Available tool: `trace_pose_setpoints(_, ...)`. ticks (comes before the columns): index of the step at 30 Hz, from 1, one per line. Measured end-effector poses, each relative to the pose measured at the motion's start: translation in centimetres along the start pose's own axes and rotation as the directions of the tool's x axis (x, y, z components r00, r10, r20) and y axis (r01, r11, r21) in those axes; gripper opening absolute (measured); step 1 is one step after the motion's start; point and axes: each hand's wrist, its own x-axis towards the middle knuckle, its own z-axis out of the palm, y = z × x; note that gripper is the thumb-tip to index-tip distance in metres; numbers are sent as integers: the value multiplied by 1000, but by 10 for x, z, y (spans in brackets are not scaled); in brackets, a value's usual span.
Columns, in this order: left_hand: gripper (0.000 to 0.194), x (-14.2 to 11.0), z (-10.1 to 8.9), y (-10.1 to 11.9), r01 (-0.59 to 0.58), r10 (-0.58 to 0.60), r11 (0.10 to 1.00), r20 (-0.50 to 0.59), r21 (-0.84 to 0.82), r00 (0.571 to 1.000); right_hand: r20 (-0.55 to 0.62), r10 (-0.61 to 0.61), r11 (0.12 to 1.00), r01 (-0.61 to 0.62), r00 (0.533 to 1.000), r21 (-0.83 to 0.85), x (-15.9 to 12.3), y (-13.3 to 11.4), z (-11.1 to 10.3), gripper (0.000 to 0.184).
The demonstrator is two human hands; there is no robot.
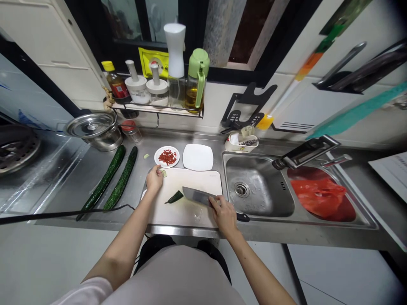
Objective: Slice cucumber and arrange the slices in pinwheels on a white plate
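Note:
My right hand [223, 213] is wrapped round the black handle of a kitchen knife [197, 196], its broad blade reaching left above the white cutting board [178, 218]. Just left of the blade tip lies a short cucumber end [174, 197] with its stem pointing left. At the board's far left corner, my left hand [154, 178] is closed, its fingertips pinched at a thin pale green cucumber slice [163, 173]. Another slice [146, 156] lies on the steel counter. Two whole cucumbers [103, 182] rest side by side left of the board.
Behind the board sit a plate of chopped red pieces [157, 161] and a white square plate [198, 157]. A sink [259, 186] is on the right, with a red plastic bag [318, 197] beyond. A lidded pot [106, 137] and a seasoning rack [159, 111] stand behind. A black cable [63, 215] crosses the left.

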Motion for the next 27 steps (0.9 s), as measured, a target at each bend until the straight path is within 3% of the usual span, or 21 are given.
trace_pose_setpoints(4,42,0,-2,2,-59,59,988,4,142,998,18,6,1000,-6,1000,7,0,1,1,30)
trace_pose_setpoints(11,40,0,-3,1,-53,56,992,-17,113,998,5,20,1000,-20,1000,20,1,1,4,30)
trace_pose_setpoints(13,38,2,-2,1,-32,33,998,-29,51,999,4,18,1000,-18,1000,20,1,1,4,30)
trace_pose_setpoints(16,37,8,-2,2,60,-70,983,-49,-172,996,0,16,1000,-16,1000,25,0,1,4,29)
trace_pose_setpoints(20,41,18,-8,3,209,-273,869,-82,-449,959,-5,23,999,-23,1000,36,-1,2,5,30)
trace_pose_setpoints(23,42,26,-16,0,253,-342,829,-94,-499,935,-4,27,999,-27,1000,40,0,2,6,31)
trace_pose_setpoints(27,39,42,-25,-8,201,-325,858,-199,-472,924,-2,28,999,-28,1000,38,2,2,7,32)
